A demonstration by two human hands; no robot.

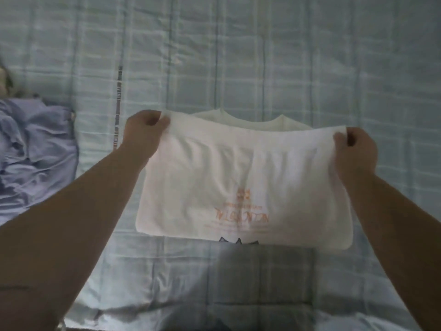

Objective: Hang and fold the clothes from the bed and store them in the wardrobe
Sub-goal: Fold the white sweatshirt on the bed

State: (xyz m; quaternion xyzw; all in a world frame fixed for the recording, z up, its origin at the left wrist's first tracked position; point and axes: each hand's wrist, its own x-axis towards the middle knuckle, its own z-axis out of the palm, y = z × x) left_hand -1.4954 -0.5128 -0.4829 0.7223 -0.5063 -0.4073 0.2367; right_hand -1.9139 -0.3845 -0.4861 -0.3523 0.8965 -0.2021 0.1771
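The white T-shirt [238,177] lies on the bed [310,68], folded in half. Its top edge is lifted up, one corner pinched in the left hand [143,132] and the other in the right hand [355,151]. The neck peeks out behind. Orange letters show through it, backwards. A purple garment [35,151] lies crumpled at the left.

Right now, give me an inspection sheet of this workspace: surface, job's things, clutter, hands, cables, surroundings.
Surface: bed cover, pale blue checked.
Job's things: white T-shirt with orange print, one edge lifted over itself, collar showing beyond; lilac garment crumpled at left.
Clutter: blurred thing at the far left edge, cannot tell what.
Hands: left hand and right hand each pinch a corner of the lifted edge.
Cables: nothing seen.
Surroundings: nothing seen beyond the bed cover.
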